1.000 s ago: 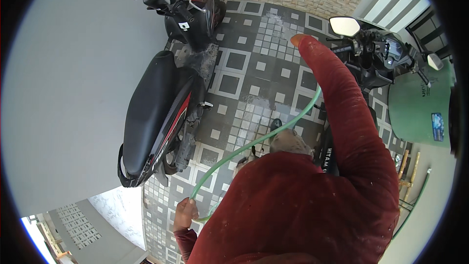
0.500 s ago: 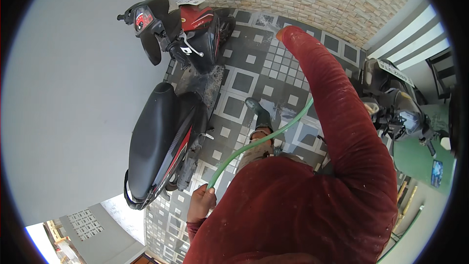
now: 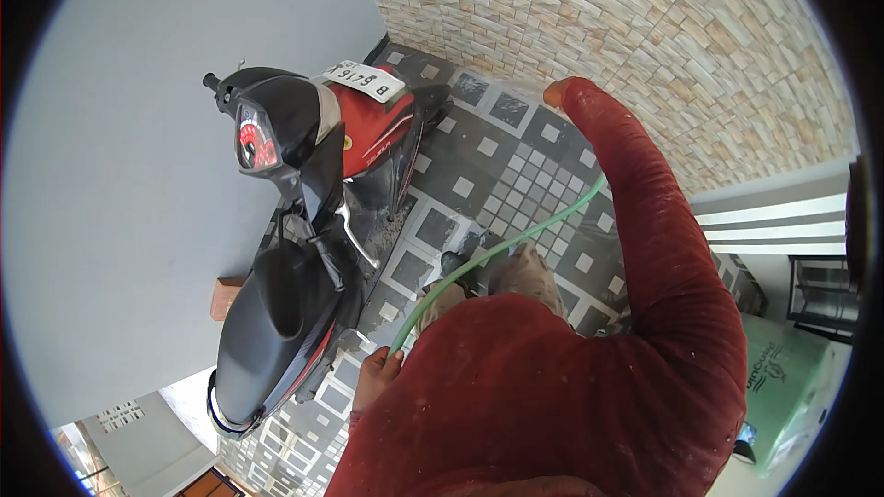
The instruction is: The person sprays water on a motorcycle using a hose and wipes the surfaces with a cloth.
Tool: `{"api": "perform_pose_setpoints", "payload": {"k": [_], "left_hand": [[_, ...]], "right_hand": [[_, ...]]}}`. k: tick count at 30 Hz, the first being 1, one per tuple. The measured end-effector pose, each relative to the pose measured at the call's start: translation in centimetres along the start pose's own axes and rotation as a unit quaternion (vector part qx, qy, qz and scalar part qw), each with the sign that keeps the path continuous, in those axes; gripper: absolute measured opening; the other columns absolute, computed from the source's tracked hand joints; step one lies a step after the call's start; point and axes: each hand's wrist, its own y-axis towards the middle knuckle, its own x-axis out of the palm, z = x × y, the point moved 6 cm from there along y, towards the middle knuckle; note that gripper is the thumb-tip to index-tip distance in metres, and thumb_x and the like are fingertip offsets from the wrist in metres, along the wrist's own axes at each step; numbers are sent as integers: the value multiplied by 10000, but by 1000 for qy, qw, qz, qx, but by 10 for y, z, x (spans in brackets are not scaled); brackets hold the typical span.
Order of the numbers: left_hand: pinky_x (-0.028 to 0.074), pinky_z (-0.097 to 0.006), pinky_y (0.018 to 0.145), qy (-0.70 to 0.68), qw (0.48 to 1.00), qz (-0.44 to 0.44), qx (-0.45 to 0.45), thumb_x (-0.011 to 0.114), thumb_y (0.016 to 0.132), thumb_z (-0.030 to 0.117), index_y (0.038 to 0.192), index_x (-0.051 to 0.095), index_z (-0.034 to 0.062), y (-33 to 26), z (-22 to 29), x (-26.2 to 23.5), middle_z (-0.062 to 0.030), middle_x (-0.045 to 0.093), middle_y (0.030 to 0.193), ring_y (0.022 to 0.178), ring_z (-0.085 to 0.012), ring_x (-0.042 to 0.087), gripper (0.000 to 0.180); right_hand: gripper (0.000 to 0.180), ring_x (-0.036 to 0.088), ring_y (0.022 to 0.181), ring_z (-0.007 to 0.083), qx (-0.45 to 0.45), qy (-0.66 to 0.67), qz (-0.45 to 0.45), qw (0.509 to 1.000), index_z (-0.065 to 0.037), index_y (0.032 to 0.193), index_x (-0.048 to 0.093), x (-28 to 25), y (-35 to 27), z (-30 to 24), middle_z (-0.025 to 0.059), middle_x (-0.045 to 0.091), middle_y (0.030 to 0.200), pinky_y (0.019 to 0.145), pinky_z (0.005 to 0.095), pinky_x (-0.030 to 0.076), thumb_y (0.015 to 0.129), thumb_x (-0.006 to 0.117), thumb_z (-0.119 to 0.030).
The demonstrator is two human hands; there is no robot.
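Note:
A green hose (image 3: 497, 251) curves across the front of my body. My left hand (image 3: 376, 377), low beside my waist, is closed round its near end. My right arm reaches far forward, and the hose passes behind its forearm. At the end of the red sleeve only part of my right hand (image 3: 554, 94) shows, closed, with a faint spray of water leaving it toward the left. Its fingertips and the hose's tip are hidden. To my left stands a black and red motor scooter (image 3: 368, 143), its front toward the far wall.
A grey wall (image 3: 138, 175) runs along the scooter's far side, with a brick-coloured block (image 3: 226, 299) near the seat. Stone-patterned wall (image 3: 626, 28) closes the far end. The patterned tile floor (image 3: 529, 189) is wet in places. A green container (image 3: 783, 382) stands at the right.
The view has shifted forward, nearer the stone wall. The scooter's front shows lower, and the other motorbike at the right has left the view. Both hands keep their hold.

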Motion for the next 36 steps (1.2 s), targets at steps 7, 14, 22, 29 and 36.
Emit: {"api": "perform_pose_setpoints", "payload": {"k": [7,14,22,29,36], "left_hand": [[310,-327,500,7,997,68,-21,585,971,306,741,554,33,59,84,77,20,461,608,592,-73,392,358],[330,-325,503,-68,984,157,-55,625,959,306,776,605,5,126,188,217,-6,510,612,586,-73,416,353],[365,-338,505,-97,973,209,-17,717,887,315,773,617,-8,178,277,314,-43,526,574,584,-97,434,356],[399,-375,539,11,970,243,-2,742,846,365,770,614,1,228,271,377,-112,511,562,539,-183,450,393],[409,-317,558,-100,942,319,-4,764,815,261,722,591,19,227,247,432,-21,512,597,592,-97,443,312]], "right_hand": [[453,667,1039,340,-30,10,47,998,19,1128,687,-82,140,61,215,689,1137,856,458,482,796,500,-226],[432,663,1050,367,-100,11,20,995,9,1105,708,-154,277,104,230,685,1139,902,448,469,843,475,-243],[414,660,1060,364,-211,-135,20,968,8,1104,706,-174,355,128,244,679,1146,906,464,478,835,498,-227],[343,671,837,286,-230,-256,-95,934,-14,1011,706,-159,349,176,178,705,967,725,437,491,785,556,-222],[222,566,576,227,-199,-131,-66,969,-46,822,630,-186,321,186,100,622,694,556,442,414,771,564,-251]]}}
